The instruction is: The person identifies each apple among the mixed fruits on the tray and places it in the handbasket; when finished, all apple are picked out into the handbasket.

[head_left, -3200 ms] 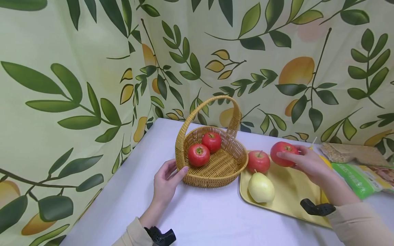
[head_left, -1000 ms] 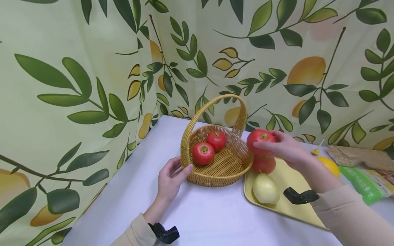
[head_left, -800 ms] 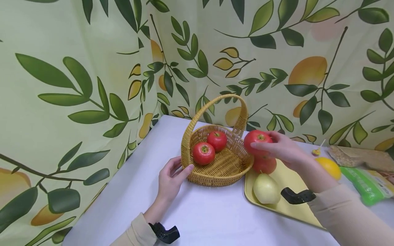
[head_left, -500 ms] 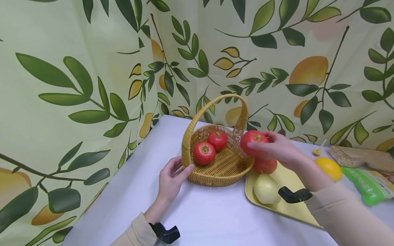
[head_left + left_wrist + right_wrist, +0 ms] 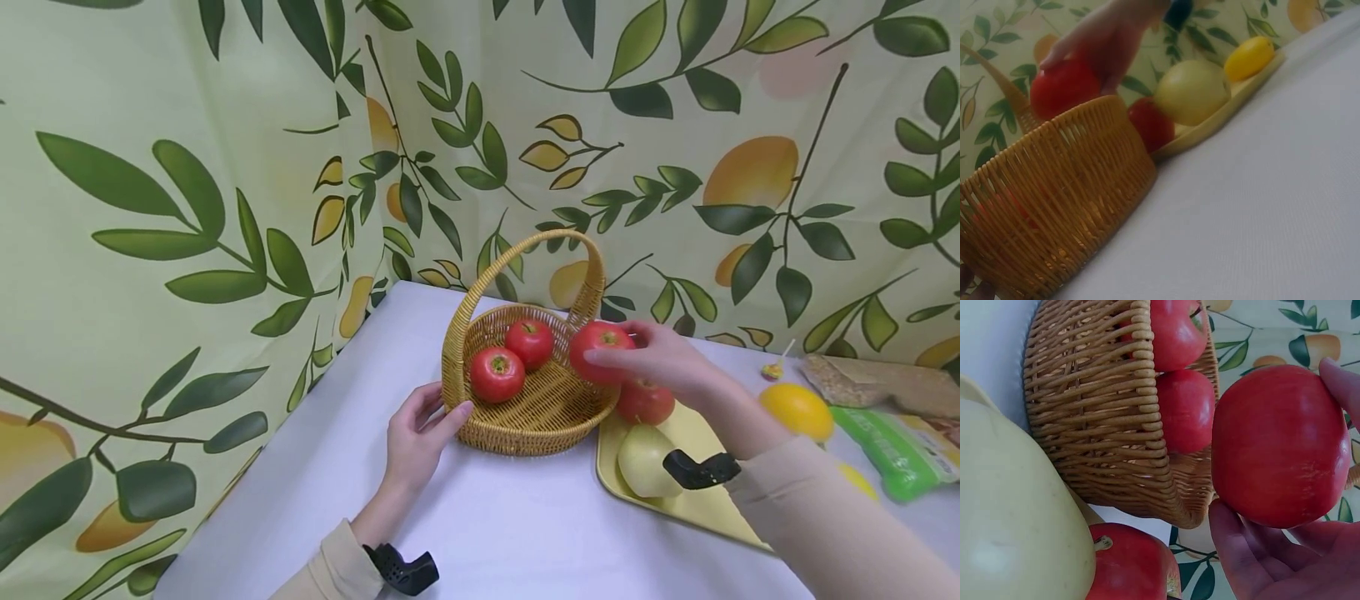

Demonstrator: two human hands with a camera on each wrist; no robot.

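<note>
My right hand (image 5: 663, 357) grips a red apple (image 5: 600, 350) above the right rim of the wicker basket (image 5: 517, 442). In the right wrist view this apple (image 5: 1280, 447) sits between thumb and fingers, clear of the basket. Two other red apples, one nearer (image 5: 497, 375) and one behind it (image 5: 530, 343), lie inside on the left. My left hand (image 5: 420, 433) holds the basket's left side by the handle base, thumb on the outer wall; its other fingers are partly hidden. The left wrist view shows the raised apple (image 5: 1063, 90) partly behind the rim.
Right of the basket, a yellow tray (image 5: 705, 517) bears a red apple (image 5: 647, 403) and a pale pear (image 5: 643, 462). An orange (image 5: 797, 412) and another yellow fruit (image 5: 857, 481) show beside my right arm. Food packets (image 5: 885, 450) lie at far right. Patterned cloth (image 5: 637, 150) hangs behind.
My right hand has carried its apple leftward, from above the tray to over the basket's right rim. The left hand keeps its hold on the basket. The view has shifted slightly.
</note>
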